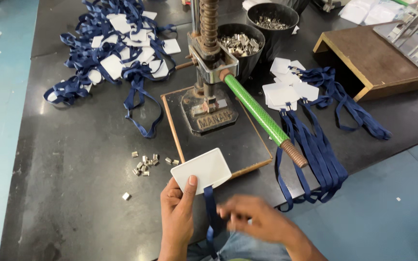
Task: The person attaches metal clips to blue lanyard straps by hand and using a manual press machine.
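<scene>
My left hand (177, 212) grips a white plastic card holder (202, 170) by its lower left corner, at the near table edge. A dark blue lanyard strap (210, 208) hangs down from the holder's bottom edge. My right hand (255, 220) is blurred just right of the strap, with its fingers by the strap; whether it pinches the strap is unclear. Directly behind the holder stands a hand press (210, 58) with a green-sleeved lever (256, 110) on a dark base plate (218, 130).
Several small metal clips (146, 163) lie loose left of the press. Two black cups of clips (242, 44) stand behind it. Finished lanyards are heaped at the back left (117, 48); more hang off the right edge (310, 140). A wooden stand (378, 60) sits far right.
</scene>
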